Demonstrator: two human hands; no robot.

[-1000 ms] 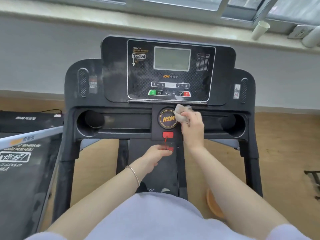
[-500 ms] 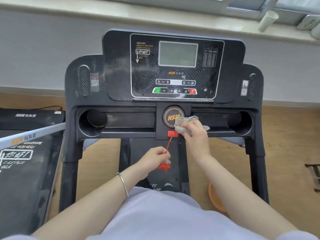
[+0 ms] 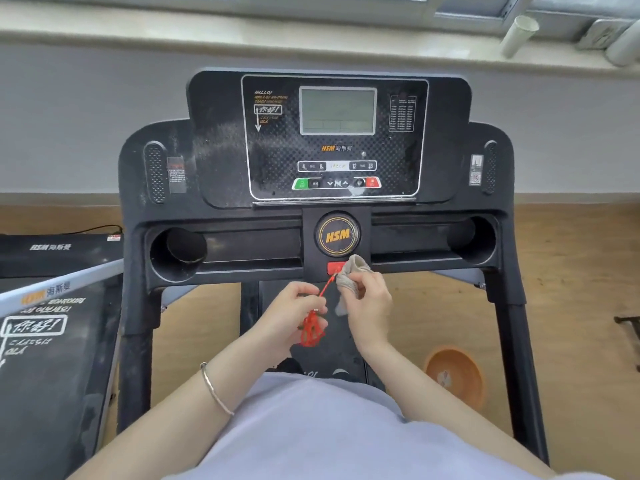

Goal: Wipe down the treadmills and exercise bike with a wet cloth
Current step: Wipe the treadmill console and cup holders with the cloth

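The cloth (image 3: 349, 276) is pinched in the right grip (image 3: 369, 304) against the red cord (image 3: 326, 289), just below the key (image 3: 334, 267) on the treadmill (image 3: 221, 237). The cord is held lower down in the left grip (image 3: 294, 310). If tugged hard, the key could be pulled out.

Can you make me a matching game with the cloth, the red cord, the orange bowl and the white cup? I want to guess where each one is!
Things:
1. cloth
2. red cord
3. orange bowl
4. white cup

Places:
A. on the windowsill
B. in the left hand
C. on the floor beside the treadmill
D. in the right hand

Pairs: 1-D, 2-B, 3-C, 4-A.
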